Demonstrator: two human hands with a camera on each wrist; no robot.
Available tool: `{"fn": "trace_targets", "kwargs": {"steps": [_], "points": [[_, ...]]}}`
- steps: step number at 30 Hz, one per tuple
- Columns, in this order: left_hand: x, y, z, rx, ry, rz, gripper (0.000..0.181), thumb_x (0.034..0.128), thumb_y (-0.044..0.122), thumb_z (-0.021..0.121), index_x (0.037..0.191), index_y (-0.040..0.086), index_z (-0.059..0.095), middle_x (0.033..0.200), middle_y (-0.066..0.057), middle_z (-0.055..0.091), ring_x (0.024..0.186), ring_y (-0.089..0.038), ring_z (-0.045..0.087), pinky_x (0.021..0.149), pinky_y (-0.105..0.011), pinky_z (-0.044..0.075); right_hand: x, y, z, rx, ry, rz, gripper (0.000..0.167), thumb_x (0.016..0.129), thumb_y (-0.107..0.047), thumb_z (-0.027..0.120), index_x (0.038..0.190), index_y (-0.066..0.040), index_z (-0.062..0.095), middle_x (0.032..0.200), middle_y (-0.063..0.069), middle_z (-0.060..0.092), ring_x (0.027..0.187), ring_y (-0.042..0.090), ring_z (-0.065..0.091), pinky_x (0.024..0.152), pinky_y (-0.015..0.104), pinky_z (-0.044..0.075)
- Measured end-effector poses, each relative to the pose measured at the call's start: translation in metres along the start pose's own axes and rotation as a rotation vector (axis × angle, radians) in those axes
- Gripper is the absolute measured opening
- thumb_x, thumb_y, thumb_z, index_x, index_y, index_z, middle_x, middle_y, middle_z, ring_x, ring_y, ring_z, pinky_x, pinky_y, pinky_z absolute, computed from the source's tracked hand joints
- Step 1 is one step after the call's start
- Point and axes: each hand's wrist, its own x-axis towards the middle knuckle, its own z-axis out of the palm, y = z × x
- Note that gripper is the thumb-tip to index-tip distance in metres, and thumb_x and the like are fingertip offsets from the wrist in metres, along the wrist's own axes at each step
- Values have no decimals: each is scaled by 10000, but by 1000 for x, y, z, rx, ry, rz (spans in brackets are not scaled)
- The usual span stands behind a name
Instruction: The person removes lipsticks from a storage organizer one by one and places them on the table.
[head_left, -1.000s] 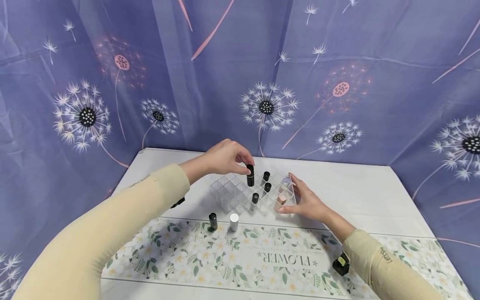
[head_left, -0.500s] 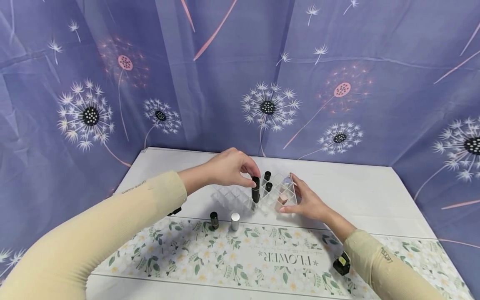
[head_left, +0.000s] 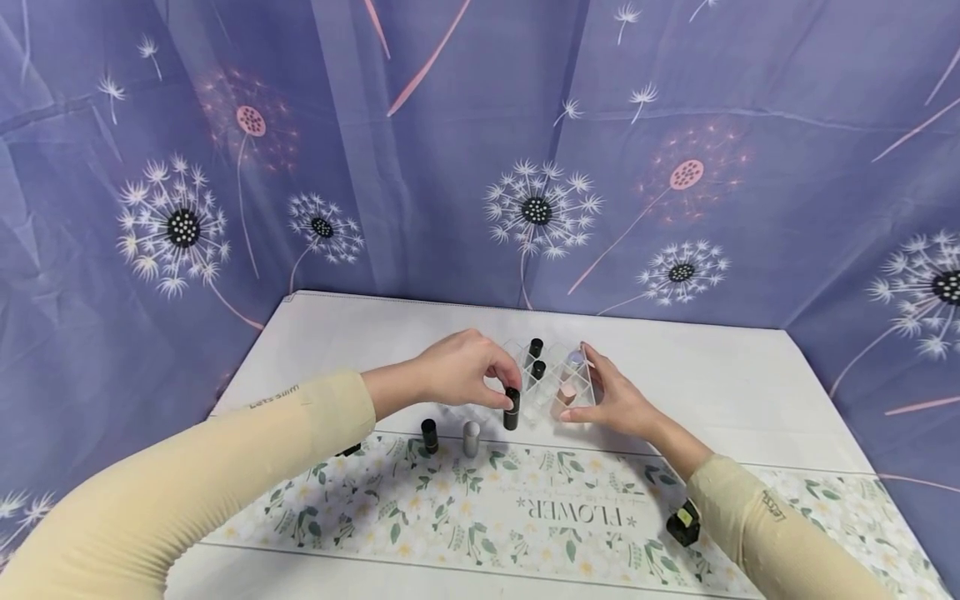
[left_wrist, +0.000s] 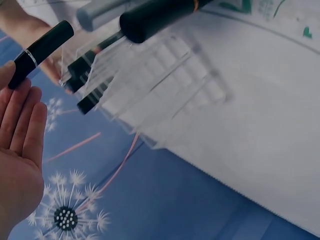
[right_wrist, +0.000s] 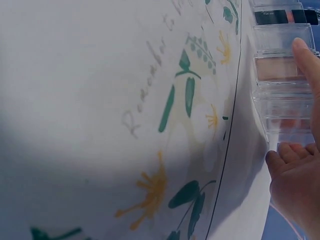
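Note:
My left hand [head_left: 467,371] pinches a black lipstick tube [head_left: 512,410] near its upper end, over the front of a clear divided organizer [head_left: 538,404]. In the left wrist view the lipstick tube [left_wrist: 42,52] shows a silver ring, with thumb and fingers at one end. My right hand [head_left: 618,400] grips the organizer's right end, thumb at the front and fingers behind. Two black-capped tubes [head_left: 537,369] and a pink one [head_left: 567,393] stand in its compartments. In the right wrist view, my thumb lies against the clear organizer [right_wrist: 280,37]. My left hand hides the organizer's left part.
On the table [head_left: 712,375], in front of the organizer, stand a black tube [head_left: 429,435] and a silver tube [head_left: 471,439]. A floral printed band [head_left: 420,517] crosses the tabletop. Behind it hangs a blue dandelion-print curtain [head_left: 435,208].
My left hand has come toward the front and slightly right, lowering the black lipstick tube from above the middle of the organizer to its front edge. The right hand keeps its grip.

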Motion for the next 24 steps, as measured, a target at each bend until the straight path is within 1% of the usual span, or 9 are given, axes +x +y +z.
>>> {"fn": "trace_targets", "kwargs": {"steps": [5, 9, 13, 16, 21, 24], "points": [[-3, 0, 12, 14, -9, -20, 124, 899, 241, 885, 1011, 230, 833, 985, 161, 792, 937, -4, 710, 865, -221, 554, 0, 0, 0, -4, -3, -7, 1310, 806, -250, 971, 1706, 2, 53, 1723, 335, 140, 1524, 551, 319, 1246, 599, 290], [-5, 0, 22, 30, -28, -45, 111, 904, 259, 883, 1001, 250, 830, 973, 161, 794, 937, -46, 733, 833, -237, 550, 0, 0, 0, -2, -8, -5, 1311, 809, -251, 969, 1710, -11, 46, 1729, 326, 132, 1533, 542, 310, 1254, 593, 282], [-6, 0, 31, 44, -50, -67, 111, 902, 259, 887, 994, 261, 825, 962, 159, 794, 929, -56, 736, 824, -257, 555, 0, 1, -1, 3, -10, -3, 1311, 810, -241, 968, 1712, -17, 43, 1731, 323, 125, 1537, 540, 304, 1255, 590, 279], [-6, 0, 36, 63, -60, -62, 120, 894, 262, 894, 991, 255, 825, 964, 158, 794, 938, -54, 736, 849, -263, 561, 0, 0, -1, 8, -10, 1, 1307, 810, -234, 967, 1714, -24, 46, 1734, 318, 126, 1537, 538, 305, 1253, 592, 281], [-6, 0, 42, 83, -72, -40, 128, 888, 265, 902, 988, 240, 827, 975, 136, 799, 975, -113, 759, 892, -287, 572, -1, -1, 0, 26, -8, -2, 1299, 807, -207, 967, 1713, -21, 56, 1733, 318, 131, 1539, 540, 300, 1255, 599, 275], [-6, 0, 45, 91, -72, -32, 135, 881, 263, 909, 982, 231, 825, 965, 123, 800, 968, -126, 762, 889, -296, 579, -1, -1, 0, 29, -12, -2, 1305, 803, -200, 970, 1714, -25, 52, 1730, 322, 131, 1539, 543, 297, 1255, 606, 276]]}}
